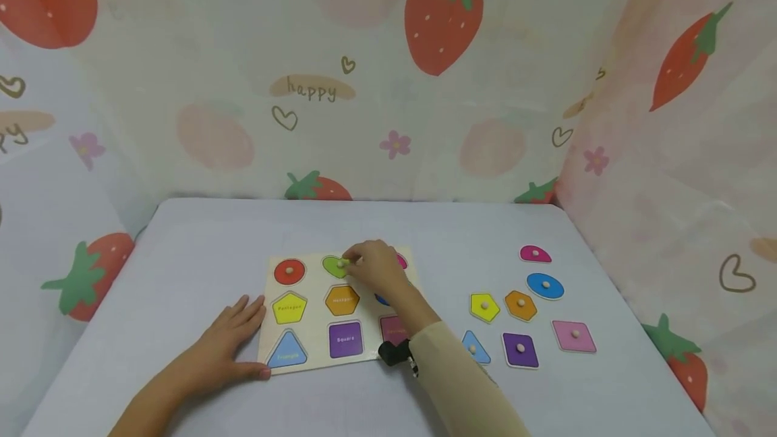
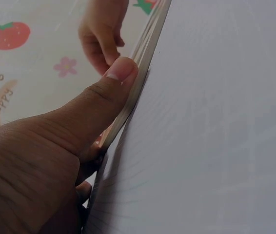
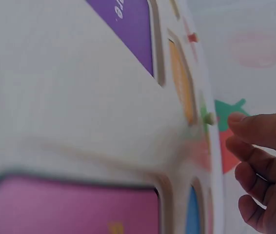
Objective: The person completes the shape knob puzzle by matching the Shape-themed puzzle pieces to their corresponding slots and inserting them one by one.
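Observation:
A cream shape-puzzle board (image 1: 315,363) lies on the white table. My left hand (image 1: 227,342) rests at its left edge, fingers spread and thumb by the front corner; the left wrist view shows the thumb (image 2: 121,70) against the board's edge. A green heart piece (image 1: 332,264) with a small knob sits at the heart spot in the back row. My right hand (image 1: 379,267) is over the heart, fingertips beside its knob (image 3: 209,118). In the right wrist view a small gap separates thumb and knob. A red circle piece (image 1: 289,272) with a knob sits in the back-left spot.
Right of the board lie loose knobbed pieces: a magenta semicircle (image 1: 535,254), blue oval (image 1: 537,284), yellow pentagon (image 1: 479,312), orange hexagon (image 1: 517,312), blue triangle (image 1: 476,353), purple square (image 1: 514,357) and pink parallelogram (image 1: 584,342). Strawberry-printed curtains (image 1: 364,127) surround the table.

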`<state>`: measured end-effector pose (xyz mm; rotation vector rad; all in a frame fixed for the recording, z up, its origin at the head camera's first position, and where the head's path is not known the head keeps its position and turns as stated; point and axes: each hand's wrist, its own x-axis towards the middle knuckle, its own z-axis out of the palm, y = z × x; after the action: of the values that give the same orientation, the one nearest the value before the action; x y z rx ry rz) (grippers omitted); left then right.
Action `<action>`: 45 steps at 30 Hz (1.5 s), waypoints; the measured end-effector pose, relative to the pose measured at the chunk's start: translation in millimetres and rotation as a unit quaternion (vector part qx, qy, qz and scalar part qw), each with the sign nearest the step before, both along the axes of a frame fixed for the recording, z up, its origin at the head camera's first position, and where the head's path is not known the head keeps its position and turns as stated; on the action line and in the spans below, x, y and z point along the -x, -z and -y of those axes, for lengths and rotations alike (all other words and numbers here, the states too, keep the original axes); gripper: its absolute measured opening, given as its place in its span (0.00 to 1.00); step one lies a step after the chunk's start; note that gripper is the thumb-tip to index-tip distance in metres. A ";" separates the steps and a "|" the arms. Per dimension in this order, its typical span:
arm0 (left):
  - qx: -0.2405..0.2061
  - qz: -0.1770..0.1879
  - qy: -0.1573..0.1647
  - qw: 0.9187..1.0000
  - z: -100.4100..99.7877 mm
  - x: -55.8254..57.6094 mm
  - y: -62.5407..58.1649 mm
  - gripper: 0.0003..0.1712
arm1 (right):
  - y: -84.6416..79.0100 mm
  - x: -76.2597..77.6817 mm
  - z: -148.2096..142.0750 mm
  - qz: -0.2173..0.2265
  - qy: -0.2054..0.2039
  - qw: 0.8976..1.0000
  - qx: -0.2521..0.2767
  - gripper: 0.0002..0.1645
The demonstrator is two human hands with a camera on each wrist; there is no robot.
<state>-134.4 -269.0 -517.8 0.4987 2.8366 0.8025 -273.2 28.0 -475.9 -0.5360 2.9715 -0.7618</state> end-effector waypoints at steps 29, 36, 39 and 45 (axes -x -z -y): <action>0.010 0.000 0.001 1.000 2.3 1.9 2.1 0.71 | -64.4 -20.8 -151.3 -0.107 0.031 0.991 0.070 0.18; 0.011 -0.001 -0.006 1.000 6.2 -3.0 3.4 0.71 | -71.5 -13.6 -208.2 -0.145 0.099 0.980 0.091 0.19; 0.009 -0.003 -0.005 1.000 5.5 -2.0 2.0 0.71 | -73.3 -11.3 -232.1 -0.164 0.128 0.974 0.091 0.19; 0.005 0.005 -0.007 1.000 1.8 -1.5 1.0 0.71 | -58.5 -5.6 -271.7 -0.152 0.205 0.964 0.070 0.20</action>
<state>-132.9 -270.8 -518.8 0.4723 2.8360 0.7912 -267.6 299.7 -417.5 -0.0301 3.3846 -1.0074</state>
